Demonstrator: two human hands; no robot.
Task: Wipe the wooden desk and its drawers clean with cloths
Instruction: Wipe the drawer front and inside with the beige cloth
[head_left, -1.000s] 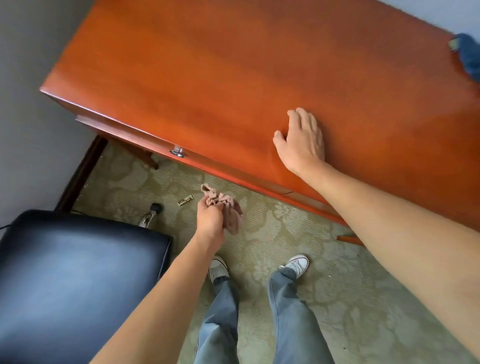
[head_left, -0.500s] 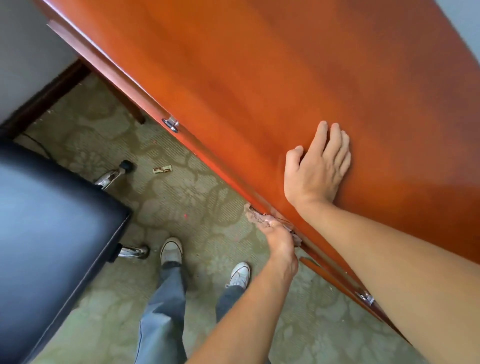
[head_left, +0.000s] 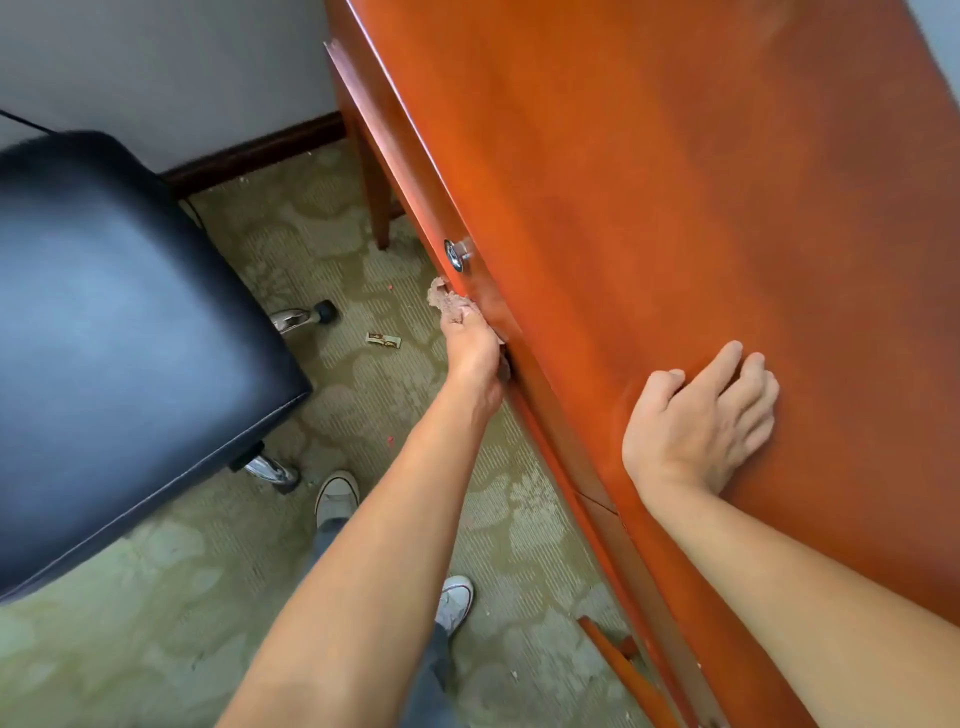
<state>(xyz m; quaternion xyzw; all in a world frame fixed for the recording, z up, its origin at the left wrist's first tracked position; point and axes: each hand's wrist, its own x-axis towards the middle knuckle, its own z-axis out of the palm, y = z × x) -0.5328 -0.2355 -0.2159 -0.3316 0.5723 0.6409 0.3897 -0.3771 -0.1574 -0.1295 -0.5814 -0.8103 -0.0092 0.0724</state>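
The reddish wooden desk (head_left: 649, 182) fills the right half of the view, its drawer front running diagonally along its left edge. My left hand (head_left: 471, 349) holds a crumpled pinkish cloth (head_left: 445, 301) and presses it against the drawer front just below the round metal drawer knob (head_left: 456, 254). Part of the cloth is hidden under my fingers. My right hand (head_left: 701, 426) rests flat on the desk top with its fingers spread, holding nothing.
A black padded chair (head_left: 114, 332) on chrome legs stands on the left, close to the desk. The patterned green carpet (head_left: 218, 587) holds a small wrapper (head_left: 383, 340) and crumbs. My two white shoes (head_left: 336, 496) are below. A desk leg (head_left: 376, 202) stands near the wall.
My left hand has brought the cloth up from over the floor to the drawer front and slid it along toward the knob. The view has swung round. My right hand stays on the desk top.
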